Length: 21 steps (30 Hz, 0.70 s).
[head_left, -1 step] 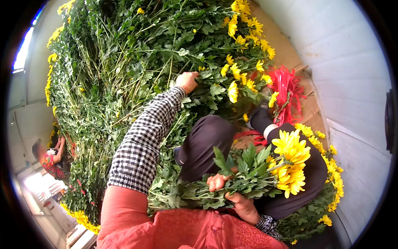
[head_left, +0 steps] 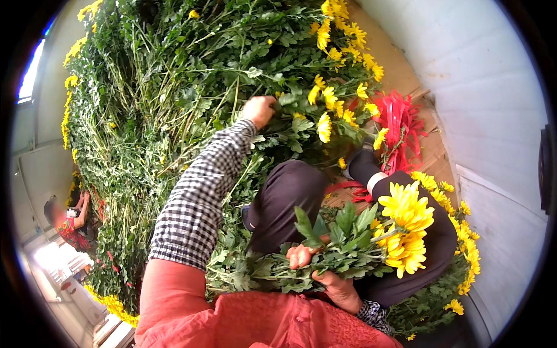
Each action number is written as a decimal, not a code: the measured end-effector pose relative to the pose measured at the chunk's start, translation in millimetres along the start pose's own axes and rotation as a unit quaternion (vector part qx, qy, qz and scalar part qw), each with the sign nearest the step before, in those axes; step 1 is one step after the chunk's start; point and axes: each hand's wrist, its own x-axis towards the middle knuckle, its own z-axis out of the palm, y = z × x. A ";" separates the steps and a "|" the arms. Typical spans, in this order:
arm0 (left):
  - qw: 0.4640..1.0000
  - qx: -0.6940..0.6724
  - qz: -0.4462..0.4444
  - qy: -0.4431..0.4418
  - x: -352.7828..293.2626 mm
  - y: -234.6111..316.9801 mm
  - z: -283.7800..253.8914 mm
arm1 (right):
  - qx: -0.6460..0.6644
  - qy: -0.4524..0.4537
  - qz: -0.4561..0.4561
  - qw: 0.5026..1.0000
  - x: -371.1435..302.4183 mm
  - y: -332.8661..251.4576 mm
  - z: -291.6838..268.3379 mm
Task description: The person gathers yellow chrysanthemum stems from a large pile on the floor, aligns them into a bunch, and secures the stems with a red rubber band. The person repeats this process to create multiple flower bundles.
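A large heap of leafy yellow chrysanthemums [head_left: 168, 116] fills the left and far side. My left hand [head_left: 259, 111] reaches into its right part, fingers curled closed around a chrysanthemum stem; leaves hide the fingertips. Over my lap, my right hand [head_left: 336, 289] is wrapped round a bunch of chrysanthemums [head_left: 354, 246]. The bunch lies sideways, its big yellow blooms [head_left: 406, 229] pointing right and its leafy stems running left. Thumb and several fingers show in front of the stems.
Red ribbon strips [head_left: 400, 127] lie on brown cardboard [head_left: 438, 142] beyond my foot. More yellow chrysanthemums [head_left: 464, 249] lie at my right, along a pale wall [head_left: 493, 116]. A person in a red patterned top [head_left: 72, 226] sits at the far left beside the heap.
My left hand has shifted very slightly left, and a few blooms beside it have stirred, one coming into sight. The bunch in my right hand stays almost still.
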 end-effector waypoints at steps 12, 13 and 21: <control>0.986 -0.168 0.007 -0.022 -68.3 -51.4 10.5 | 0.034 -0.001 0.018 0.999 3.0 -4.3 0.3; 0.990 -0.135 -0.005 -0.026 -67.2 -45.8 18.8 | 0.038 -0.014 0.006 0.999 2.5 -2.7 -1.9; 0.999 -0.025 -0.027 -0.018 -79.1 2.7 -10.0 | 0.030 0.010 -0.030 0.999 0.6 9.8 -4.7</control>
